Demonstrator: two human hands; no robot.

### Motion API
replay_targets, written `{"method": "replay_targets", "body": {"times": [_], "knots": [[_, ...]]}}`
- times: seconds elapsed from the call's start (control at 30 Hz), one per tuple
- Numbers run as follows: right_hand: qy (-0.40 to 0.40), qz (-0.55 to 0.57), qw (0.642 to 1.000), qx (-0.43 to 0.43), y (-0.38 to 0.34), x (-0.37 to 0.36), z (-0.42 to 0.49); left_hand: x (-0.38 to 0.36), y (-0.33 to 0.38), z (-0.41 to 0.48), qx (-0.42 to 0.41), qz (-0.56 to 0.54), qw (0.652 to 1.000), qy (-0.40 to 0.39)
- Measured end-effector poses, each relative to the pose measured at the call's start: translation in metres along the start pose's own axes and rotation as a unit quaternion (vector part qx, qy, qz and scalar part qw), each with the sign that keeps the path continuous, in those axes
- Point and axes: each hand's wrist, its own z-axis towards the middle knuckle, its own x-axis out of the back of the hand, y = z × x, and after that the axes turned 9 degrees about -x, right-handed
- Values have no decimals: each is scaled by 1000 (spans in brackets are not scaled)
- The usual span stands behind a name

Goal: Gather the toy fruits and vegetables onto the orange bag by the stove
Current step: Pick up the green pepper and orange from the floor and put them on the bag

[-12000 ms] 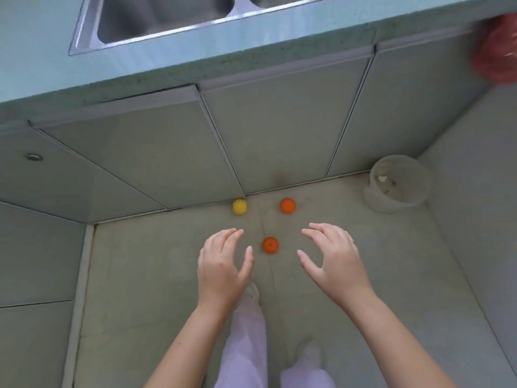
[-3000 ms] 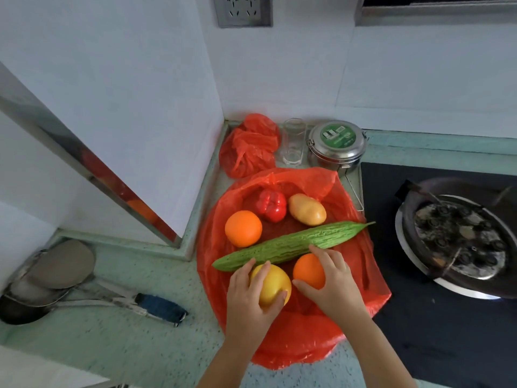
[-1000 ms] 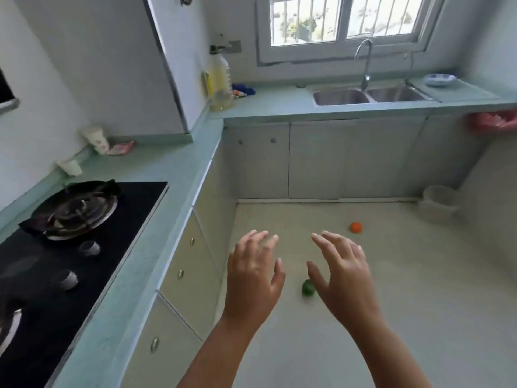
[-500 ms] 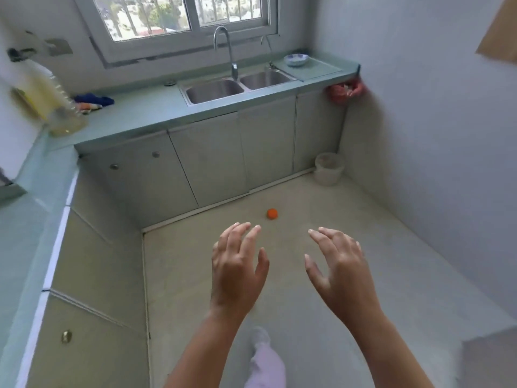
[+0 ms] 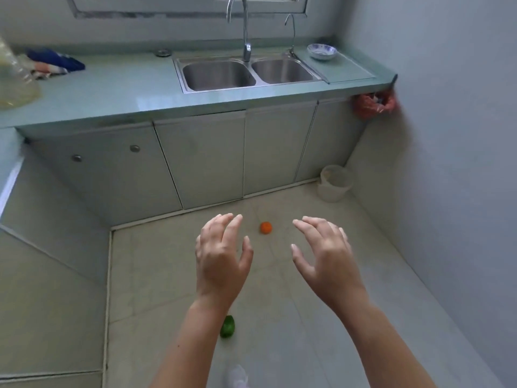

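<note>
I see both hands, left and right, empty with fingers apart at center; orange between them, green toy lower.

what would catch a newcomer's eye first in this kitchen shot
Two bare hands, the left hand and right hand, spread open and empty in mid-frame above the floor. Between them, farther off near the cabinets, lies a small orange toy; a green toy lies nearer, beside the left forearm. Behind, a double sink sits in the pale green counter.
</note>
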Motion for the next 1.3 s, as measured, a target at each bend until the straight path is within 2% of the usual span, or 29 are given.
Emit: {"method": "replay_targets", "body": {"times": [0.33, 0.47, 0.57, 0.73, 0.93, 1.13, 1.3], "knots": [[-43, 21, 999, 21, 14, -55, 96, -56, -46, 59, 46, 29, 998, -22], [-85, 40, 993, 73, 21, -85, 140, -81, -60, 76, 84, 69, 994, -13], [-131, 50, 982, 127, 27, -117, 177, -105, -76, 78, 143, 109, 984, -6], [-235, 82, 939, 237, 47, -167, 245, -148, -88, 74, 282, 183, 941, 31], [-300, 102, 877, 360, 69, -236, 291, -214, -101, 59, 404, 233, 878, 106], [-348, 105, 848, 386, 108, -337, 262, -286, -142, -18, 506, 230, 822, 123], [-413, 82, 807, 414, 152, -445, 196, -363, -184, -116, 591, 226, 769, 91]]}}
